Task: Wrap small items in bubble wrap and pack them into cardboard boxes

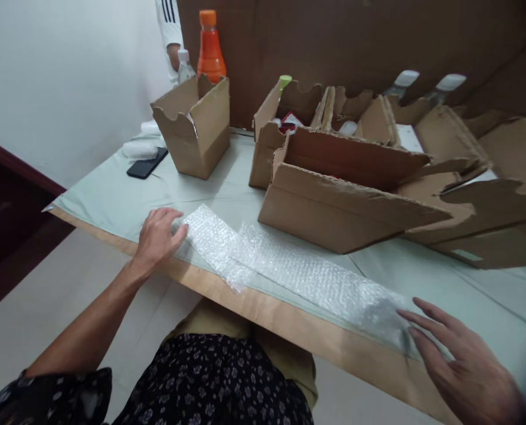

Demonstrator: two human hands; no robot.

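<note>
Clear bubble wrap (307, 274) lies along the front of the table as a long strip. At its left end a shorter length of bubble wrap (212, 242) sits at an angle and overlaps it; whether they are one folded sheet or two pieces I cannot tell. My left hand (159, 239) rests by the left end, thumb and fingers apart, the thumb touching or nearly touching the edge. My right hand (461, 360) is at the far right end, fingers spread, fingertips on or just over the wrap. Neither hand visibly grips anything.
Cardboard bins (346, 212) crowd the right and back of the table (240, 165). Another carton (214, 130) stands left, with an orange bottle (210, 53) behind it. A dark phone (146, 163) and white rolls (139, 150) lie at far left. A person's sleeve (169, 20) shows behind.
</note>
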